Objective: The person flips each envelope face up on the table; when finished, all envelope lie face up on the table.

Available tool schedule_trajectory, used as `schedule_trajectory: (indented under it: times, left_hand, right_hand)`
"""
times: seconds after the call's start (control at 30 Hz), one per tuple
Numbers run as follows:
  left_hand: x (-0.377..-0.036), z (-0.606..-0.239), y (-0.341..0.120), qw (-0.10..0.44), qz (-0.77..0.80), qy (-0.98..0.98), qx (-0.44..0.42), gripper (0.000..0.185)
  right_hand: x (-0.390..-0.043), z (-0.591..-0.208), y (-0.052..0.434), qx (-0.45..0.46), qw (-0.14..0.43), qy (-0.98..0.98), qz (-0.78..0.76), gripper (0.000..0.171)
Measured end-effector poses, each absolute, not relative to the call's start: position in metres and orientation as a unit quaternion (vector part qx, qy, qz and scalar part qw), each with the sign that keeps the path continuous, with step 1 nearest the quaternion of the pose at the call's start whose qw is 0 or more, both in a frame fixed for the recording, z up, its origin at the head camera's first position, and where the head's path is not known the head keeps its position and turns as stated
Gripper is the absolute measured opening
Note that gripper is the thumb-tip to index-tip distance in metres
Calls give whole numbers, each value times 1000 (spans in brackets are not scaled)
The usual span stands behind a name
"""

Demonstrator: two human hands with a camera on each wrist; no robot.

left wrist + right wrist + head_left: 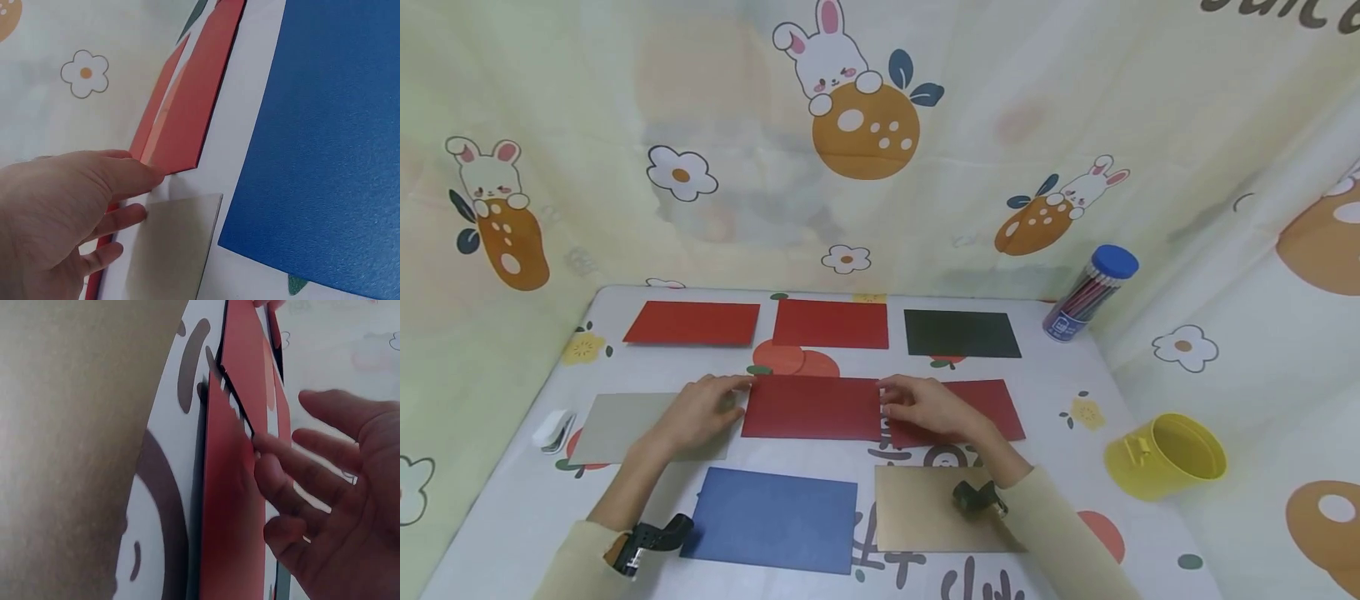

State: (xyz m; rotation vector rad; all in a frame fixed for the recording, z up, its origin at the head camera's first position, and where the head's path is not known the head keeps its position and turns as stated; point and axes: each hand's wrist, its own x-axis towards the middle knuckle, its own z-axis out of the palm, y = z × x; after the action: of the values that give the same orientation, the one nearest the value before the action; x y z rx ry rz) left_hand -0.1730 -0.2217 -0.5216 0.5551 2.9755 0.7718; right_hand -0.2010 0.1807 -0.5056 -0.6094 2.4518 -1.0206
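Note:
A dark red card [812, 408] lies in the middle of the table between both hands. At its left edge, near the upper corner, are the fingertips of my left hand [703, 412]; the left wrist view shows that hand's [69, 212] fingers loosely spread, one tip against the card's corner [181, 137]. My right hand [936, 408] reaches to the opposite edge over a second dark red card [992, 404]. In the right wrist view a fingertip of this hand [337, 481] meets the middle card's edge, the other fingers relaxed. Under the left hand lies a grey card [617, 425].
Along the back lie an orange-red card [692, 323], a red card [831, 323] and a dark green card [962, 333]. Nearer are a blue card [775, 521] and a tan card [917, 508]. A white stapler-like object [553, 431], pencil tub [1086, 296] and yellow cup [1161, 458] stand around them.

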Motion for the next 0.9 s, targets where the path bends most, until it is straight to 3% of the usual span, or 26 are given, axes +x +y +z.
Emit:
schedule_trajectory:
  times: [0.3, 0.67, 0.9]
  left_hand:
    - [-170, -521, -218, 3, 272, 944, 188, 56]
    - [-171, -525, -222, 76, 416, 893, 157, 57]
    - [-171, -527, -224, 85, 415, 893, 150, 57]
  right_hand:
    - [-198, -500, 175, -198, 178, 894, -360, 50]
    - [-205, -509, 179, -94, 260, 810, -517, 51]
    - [-205, -510, 177, -48, 281, 719, -634, 48]
